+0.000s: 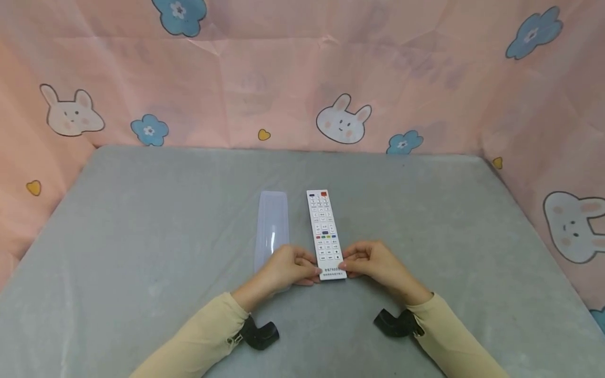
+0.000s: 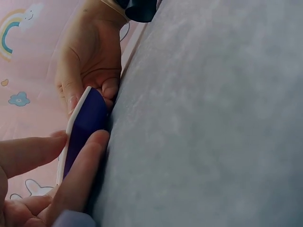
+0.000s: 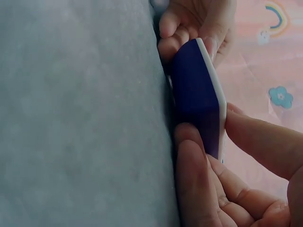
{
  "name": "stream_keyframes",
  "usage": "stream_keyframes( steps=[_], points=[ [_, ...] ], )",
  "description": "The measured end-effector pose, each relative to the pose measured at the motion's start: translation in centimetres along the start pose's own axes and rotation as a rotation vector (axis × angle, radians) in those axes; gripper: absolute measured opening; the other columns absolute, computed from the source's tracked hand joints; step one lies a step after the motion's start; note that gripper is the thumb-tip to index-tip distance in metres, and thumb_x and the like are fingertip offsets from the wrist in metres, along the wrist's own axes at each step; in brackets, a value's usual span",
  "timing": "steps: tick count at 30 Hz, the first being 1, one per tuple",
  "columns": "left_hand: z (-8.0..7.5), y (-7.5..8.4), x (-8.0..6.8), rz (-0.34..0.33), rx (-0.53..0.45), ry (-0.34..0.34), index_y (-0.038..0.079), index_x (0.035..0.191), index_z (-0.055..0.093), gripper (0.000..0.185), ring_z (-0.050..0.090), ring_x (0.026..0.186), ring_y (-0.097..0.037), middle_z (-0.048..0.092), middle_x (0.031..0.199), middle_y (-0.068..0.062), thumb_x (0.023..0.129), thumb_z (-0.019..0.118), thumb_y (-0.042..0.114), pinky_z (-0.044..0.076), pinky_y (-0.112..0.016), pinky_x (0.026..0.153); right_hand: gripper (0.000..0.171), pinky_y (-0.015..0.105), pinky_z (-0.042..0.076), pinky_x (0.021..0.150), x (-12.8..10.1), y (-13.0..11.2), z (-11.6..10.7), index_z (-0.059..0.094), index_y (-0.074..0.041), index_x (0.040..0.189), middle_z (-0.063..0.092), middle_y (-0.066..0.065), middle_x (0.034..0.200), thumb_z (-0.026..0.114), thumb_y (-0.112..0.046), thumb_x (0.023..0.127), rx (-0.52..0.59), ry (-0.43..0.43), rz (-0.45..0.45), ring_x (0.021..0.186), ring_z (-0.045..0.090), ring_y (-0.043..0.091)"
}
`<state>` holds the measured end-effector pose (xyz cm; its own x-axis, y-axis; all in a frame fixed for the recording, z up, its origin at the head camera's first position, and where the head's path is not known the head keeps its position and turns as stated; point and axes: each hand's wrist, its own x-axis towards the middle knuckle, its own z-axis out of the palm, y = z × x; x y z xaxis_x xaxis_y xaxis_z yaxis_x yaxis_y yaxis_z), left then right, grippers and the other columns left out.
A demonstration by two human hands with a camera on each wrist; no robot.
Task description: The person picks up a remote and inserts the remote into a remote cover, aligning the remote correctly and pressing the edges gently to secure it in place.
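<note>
A white remote control point(image 1: 325, 226) lies on the grey cloth in the head view, its button face up and its far end leaning slightly left. My left hand point(image 1: 287, 266) pinches the left edge of its near end between thumb and fingers. On the opposite edge, my right hand point(image 1: 378, 264) pinches the same end. Both wrist views show thumbs on the white face and fingers by the dark blue underside point(image 2: 87, 125). To the left of the remote control lies a long translucent plastic cover point(image 1: 273, 215), its near part hidden behind my left hand.
A grey cloth point(image 1: 165, 226) covers the table. Behind it and at the sides hangs a pink curtain point(image 1: 283, 68) printed with rabbits and blue flowers. A black wrist camera point(image 1: 260, 336) is strapped at the left sleeve, another black camera point(image 1: 394, 323) at the right.
</note>
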<state>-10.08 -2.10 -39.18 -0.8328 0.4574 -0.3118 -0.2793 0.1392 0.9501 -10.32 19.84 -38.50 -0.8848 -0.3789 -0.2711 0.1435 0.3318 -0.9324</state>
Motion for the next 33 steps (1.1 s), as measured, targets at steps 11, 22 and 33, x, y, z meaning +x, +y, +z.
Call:
stream_keyframes(
  steps=[11, 22, 33],
  points=[
    [0.32, 0.20, -0.39, 0.025, 0.038, 0.055, -0.017, 0.098, 0.059, 0.022, 0.067, 0.072, -0.017, 0.069, 0.083, -0.021, 0.081, 0.067, -0.005, 0.058, -0.029, 0.066, 0.030, 0.024, 0.056, 0.064, -0.07, 0.21, 0.27, 0.058, 0.020, 0.101, 0.069, 0.015, 0.085, 0.069, 0.001, 0.081, 0.059, 0.034, 0.018, 0.071, 0.063, 0.008],
    [0.37, 0.31, -0.31, 0.102, 0.126, 0.089, -0.013, 0.096, 0.061, 0.023, 0.064, 0.069, -0.012, 0.070, 0.083, -0.017, 0.079, 0.070, -0.001, 0.056, -0.024, 0.063, 0.031, 0.022, 0.054, 0.067, -0.11, 0.16, 0.12, 0.056, 0.020, 0.101, 0.068, 0.012, 0.086, 0.069, 0.002, 0.080, 0.117, 0.056, -0.004, 0.075, 0.064, 0.009],
    [0.12, 0.65, -0.53, 0.169, 0.056, 0.080, -0.017, 0.106, 0.057, 0.030, 0.068, 0.083, -0.026, 0.067, 0.092, -0.025, 0.080, 0.066, -0.006, 0.056, -0.028, 0.072, 0.038, 0.024, 0.054, 0.073, 0.03, 0.37, 0.26, 0.053, 0.021, 0.110, 0.068, 0.011, 0.092, 0.069, 0.003, 0.080, 0.208, 0.067, -0.074, 0.081, 0.066, 0.013]
  ],
)
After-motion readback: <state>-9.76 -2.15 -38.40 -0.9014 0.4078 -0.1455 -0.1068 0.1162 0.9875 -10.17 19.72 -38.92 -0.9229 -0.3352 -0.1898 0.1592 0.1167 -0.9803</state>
